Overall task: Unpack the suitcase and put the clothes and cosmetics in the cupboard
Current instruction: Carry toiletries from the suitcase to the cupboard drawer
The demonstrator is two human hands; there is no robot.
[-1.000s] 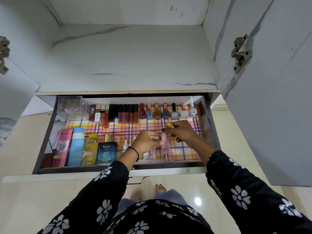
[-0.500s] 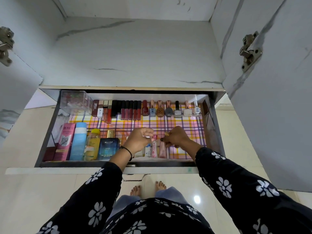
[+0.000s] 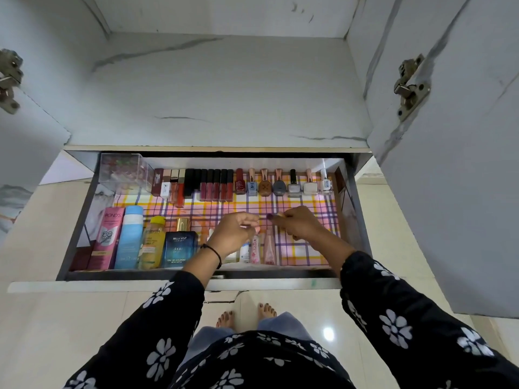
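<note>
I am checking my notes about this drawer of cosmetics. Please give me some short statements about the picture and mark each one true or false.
1. The drawer is pulled open. True.
2. The pink Pond's tube lies at the right end of the drawer. False: it is at the left end, beside the blue bottle.
3. The nail polish bottles stand in the back row. True.
4. The checked liner is plain white. False: it has pink, yellow and purple checks.
5. Both hands, left hand and right hand, are over the drawer. True.
6. The clear box sits at the front right corner. False: it is at the back left.
</note>
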